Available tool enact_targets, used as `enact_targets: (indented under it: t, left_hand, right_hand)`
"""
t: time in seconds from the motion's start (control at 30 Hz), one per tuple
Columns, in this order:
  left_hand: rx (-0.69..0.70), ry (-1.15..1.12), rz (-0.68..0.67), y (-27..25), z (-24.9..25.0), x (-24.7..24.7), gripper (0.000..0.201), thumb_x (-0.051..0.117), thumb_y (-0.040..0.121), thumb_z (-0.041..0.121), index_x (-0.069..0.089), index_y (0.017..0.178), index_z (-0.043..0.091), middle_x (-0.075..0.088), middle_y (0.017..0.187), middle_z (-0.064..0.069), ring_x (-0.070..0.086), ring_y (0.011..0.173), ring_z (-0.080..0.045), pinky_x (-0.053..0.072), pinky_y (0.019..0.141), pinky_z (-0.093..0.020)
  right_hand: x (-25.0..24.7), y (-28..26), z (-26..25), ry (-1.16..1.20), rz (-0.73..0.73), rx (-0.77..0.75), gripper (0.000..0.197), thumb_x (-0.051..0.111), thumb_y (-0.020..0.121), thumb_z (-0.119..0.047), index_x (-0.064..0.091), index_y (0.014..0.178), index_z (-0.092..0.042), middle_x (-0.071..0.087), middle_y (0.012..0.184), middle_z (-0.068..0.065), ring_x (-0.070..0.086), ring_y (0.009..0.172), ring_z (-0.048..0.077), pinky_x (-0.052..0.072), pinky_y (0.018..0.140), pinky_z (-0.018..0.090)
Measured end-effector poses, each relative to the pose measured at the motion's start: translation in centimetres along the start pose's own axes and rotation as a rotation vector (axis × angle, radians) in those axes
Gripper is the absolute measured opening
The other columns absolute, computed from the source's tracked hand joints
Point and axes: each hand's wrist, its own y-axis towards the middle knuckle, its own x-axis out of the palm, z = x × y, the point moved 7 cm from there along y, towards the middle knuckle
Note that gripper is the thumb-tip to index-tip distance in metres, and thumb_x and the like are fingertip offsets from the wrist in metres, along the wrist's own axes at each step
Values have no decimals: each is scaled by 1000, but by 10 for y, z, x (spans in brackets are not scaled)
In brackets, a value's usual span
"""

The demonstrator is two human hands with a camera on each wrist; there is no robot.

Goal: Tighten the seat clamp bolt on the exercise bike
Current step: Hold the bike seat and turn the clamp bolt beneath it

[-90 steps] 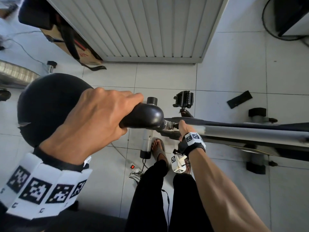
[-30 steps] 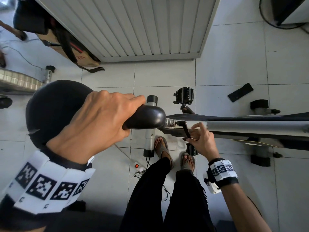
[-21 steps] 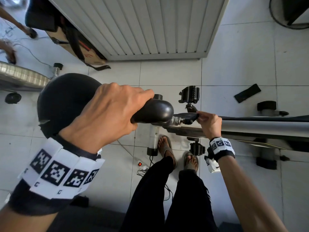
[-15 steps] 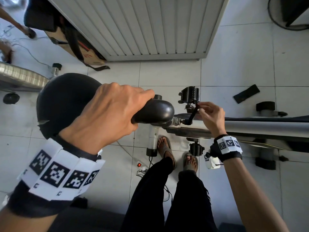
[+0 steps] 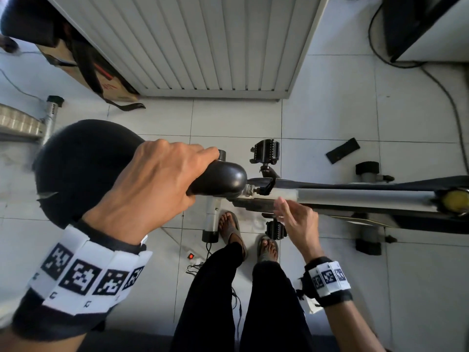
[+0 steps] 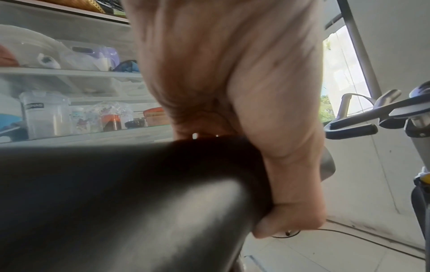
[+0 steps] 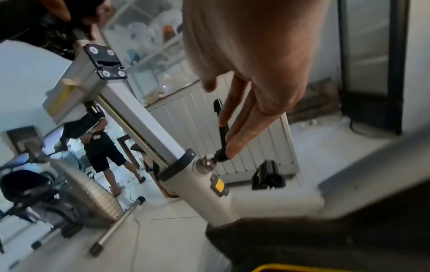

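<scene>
The seat (image 5: 83,171) is gripped by the left hand (image 5: 149,189) while the lever (image 7: 222,132) should be retaken squarely by the open, empty right hand (image 5: 297,222).

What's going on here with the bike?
A person is tightening the seat clamp on an exercise bike. The left hand grips the nose of the black seat to steady it. The right hand is open, its fingers straight beside the black clamp lever, not gripping it, probably between turns.
</scene>
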Motion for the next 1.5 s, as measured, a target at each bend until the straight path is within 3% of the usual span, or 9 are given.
enact_targets:
  t: [0.13, 0.27, 0.4, 0.53, 0.73, 0.9, 1.03, 1.4, 1.5]
  left_hand:
    - [-26, -8, -11, 0, 0, 2, 61, 102, 48, 7, 69, 98, 13, 66, 68, -2, 57, 49, -28, 48, 51, -32]
    - [-56, 0, 27, -1, -1, -1, 57, 101, 46, 9, 66, 91, 15, 63, 65, 0, 34, 53, -19, 30, 54, -28]
    - [-70, 14, 18, -1, -2, 0, 57, 100, 44, 7, 66, 89, 15, 62, 64, 2, 32, 54, -20, 25, 55, -27]
    - [-59, 30, -12, 1, -1, 0, 57, 99, 41, 4, 67, 87, 15, 61, 62, 2, 30, 53, -19, 11, 54, -24]
    - [-48, 25, -62, 2, -1, 0, 59, 99, 36, 2, 66, 84, 14, 56, 58, 3, 28, 48, -20, 2, 57, -17]
    - [-50, 19, -77, 3, -1, 0, 62, 102, 36, 7, 67, 86, 15, 58, 60, 3, 29, 49, -19, 3, 57, -17]
    - [-41, 14, -69, 4, 0, -1, 61, 102, 37, 8, 68, 88, 15, 60, 61, 3, 29, 51, -19, 3, 59, -17]
    - [-42, 42, -4, 0, -2, 1, 60, 104, 41, 13, 71, 91, 16, 63, 63, 3, 35, 49, -19, 24, 56, -26]
    - [-43, 31, -31, -1, -1, 1, 59, 102, 47, 13, 71, 96, 17, 66, 67, 4, 45, 50, -20, 27, 58, -27]
  right_hand:
    - [16, 9, 32, 414, -57, 619, 77, 40, 94, -66, 69, 98, 5, 77, 84, 21, 76, 76, 37, 63, 72, 45]
    - [33, 42, 17, 361, -276, 821, 72, 59, 88, -61, 71, 99, 9, 77, 87, 23, 74, 67, 30, 61, 63, 32]
    - [34, 69, 6, 74, -376, 768, 33, 69, 92, -20, 66, 110, 7, 74, 72, 13, 66, 46, 13, 53, 40, 20]
    - [41, 69, 36, -468, -471, 327, 29, 76, 85, -23, 70, 103, -2, 77, 89, 11, 74, 75, 18, 62, 72, 31]
    - [32, 80, 53, -689, -111, -42, 19, 72, 86, -35, 73, 103, -27, 74, 90, 5, 69, 81, 24, 51, 64, 27]
    - [28, 104, 53, -207, -119, 64, 32, 62, 91, -8, 71, 120, -18, 78, 95, 7, 75, 86, 20, 61, 84, 37]
    - [19, 107, 12, 243, -70, 134, 25, 57, 98, -24, 71, 104, -4, 77, 100, 16, 76, 90, 29, 62, 77, 43]
    - [24, 60, 4, 375, -115, 296, 38, 71, 86, -42, 62, 88, -5, 76, 95, 14, 74, 93, 28, 60, 85, 46]
    - [25, 38, 21, 90, -8, 290, 33, 85, 74, -21, 65, 99, -12, 72, 97, 8, 71, 81, 18, 62, 79, 34]
